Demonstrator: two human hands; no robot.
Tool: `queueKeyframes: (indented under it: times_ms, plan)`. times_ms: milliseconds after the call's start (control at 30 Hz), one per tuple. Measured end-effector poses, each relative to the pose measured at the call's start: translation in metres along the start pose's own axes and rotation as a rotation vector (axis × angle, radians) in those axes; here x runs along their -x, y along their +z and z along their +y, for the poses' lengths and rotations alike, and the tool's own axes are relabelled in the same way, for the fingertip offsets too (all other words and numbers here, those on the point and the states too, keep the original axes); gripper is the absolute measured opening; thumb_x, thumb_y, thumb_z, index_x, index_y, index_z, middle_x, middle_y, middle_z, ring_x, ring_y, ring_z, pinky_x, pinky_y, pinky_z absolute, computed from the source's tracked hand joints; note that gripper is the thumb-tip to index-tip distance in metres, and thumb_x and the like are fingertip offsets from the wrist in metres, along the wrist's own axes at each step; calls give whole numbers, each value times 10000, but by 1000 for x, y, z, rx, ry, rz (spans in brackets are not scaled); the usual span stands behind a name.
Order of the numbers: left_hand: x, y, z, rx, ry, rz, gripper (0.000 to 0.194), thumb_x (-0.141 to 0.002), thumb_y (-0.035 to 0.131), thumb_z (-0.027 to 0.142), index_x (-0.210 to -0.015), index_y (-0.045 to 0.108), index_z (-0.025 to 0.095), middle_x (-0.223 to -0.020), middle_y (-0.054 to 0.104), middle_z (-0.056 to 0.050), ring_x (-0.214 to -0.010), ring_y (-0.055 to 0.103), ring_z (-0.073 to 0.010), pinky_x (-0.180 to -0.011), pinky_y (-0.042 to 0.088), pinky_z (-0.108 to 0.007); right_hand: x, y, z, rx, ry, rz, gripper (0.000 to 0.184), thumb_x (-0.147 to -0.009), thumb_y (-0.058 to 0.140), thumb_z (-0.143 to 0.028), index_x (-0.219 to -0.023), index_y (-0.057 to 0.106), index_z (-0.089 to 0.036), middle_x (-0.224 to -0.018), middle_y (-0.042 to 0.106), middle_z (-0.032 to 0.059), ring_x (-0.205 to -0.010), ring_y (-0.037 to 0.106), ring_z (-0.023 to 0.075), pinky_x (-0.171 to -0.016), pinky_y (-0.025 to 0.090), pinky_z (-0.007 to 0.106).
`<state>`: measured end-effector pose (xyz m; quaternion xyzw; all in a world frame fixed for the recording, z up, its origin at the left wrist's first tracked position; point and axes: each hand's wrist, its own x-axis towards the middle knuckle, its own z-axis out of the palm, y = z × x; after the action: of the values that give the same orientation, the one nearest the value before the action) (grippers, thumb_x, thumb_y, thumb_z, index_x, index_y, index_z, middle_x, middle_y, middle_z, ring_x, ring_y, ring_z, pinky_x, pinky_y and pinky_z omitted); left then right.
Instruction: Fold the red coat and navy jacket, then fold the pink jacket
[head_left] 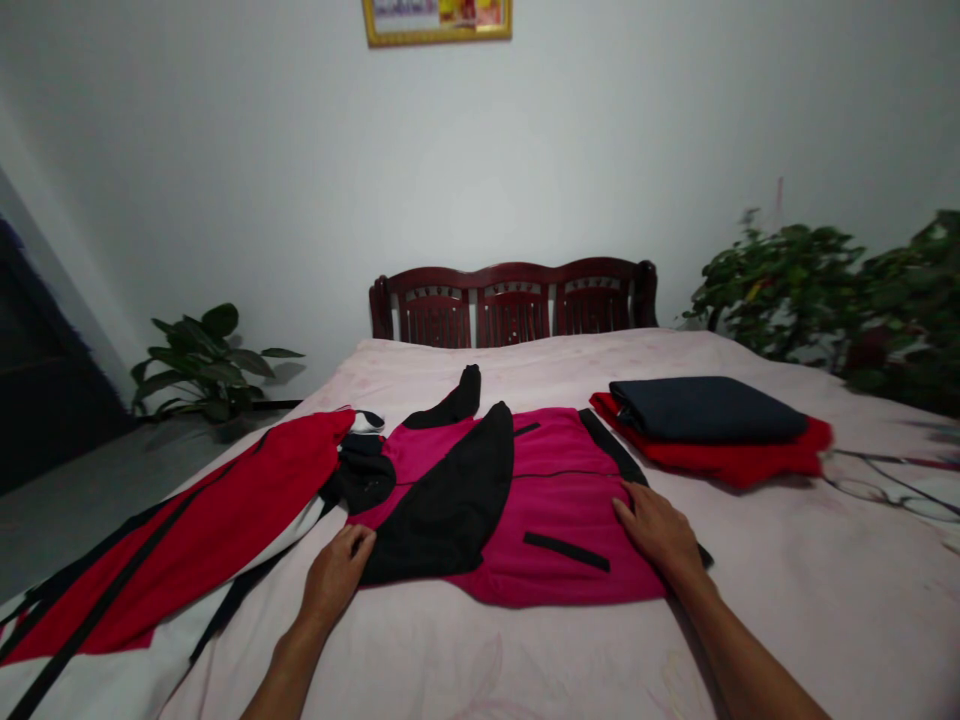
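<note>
Resting spread flat on the magenta jacket [559,510], the right hand [660,530] reaches forward, arm angled in. The left hand [336,575], fingers loosely curled, touches the edge of its folded black sleeve [442,510]. The jacket lies on the bed [787,600], beside a red garment [187,530], with a folded stack [705,410] beyond.

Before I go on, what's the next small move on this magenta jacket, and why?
Probably fold the jacket's right side in toward the middle. Your right hand already rests at that edge of the magenta jacket, which still lies flat and open. The black sleeve seems already folded across the other side, under your left hand, which can hold it in place.
</note>
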<state>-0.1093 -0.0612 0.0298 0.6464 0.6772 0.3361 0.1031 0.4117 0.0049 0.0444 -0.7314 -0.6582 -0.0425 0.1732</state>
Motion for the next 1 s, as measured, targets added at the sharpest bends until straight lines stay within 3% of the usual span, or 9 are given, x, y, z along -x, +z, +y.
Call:
queueKeyframes:
  times_ms: [1000]
  plan:
    - [0, 0, 1, -15, 1, 34, 278, -923, 442, 426, -829, 638, 252, -901, 701, -16, -891, 681, -205, -842, 476, -309, -1, -1, 0, 7, -8, -18, 560, -991, 338, -436, -1401, 546, -116, -1420, 578, 162, -1302, 539, 292, -1075, 412, 431]
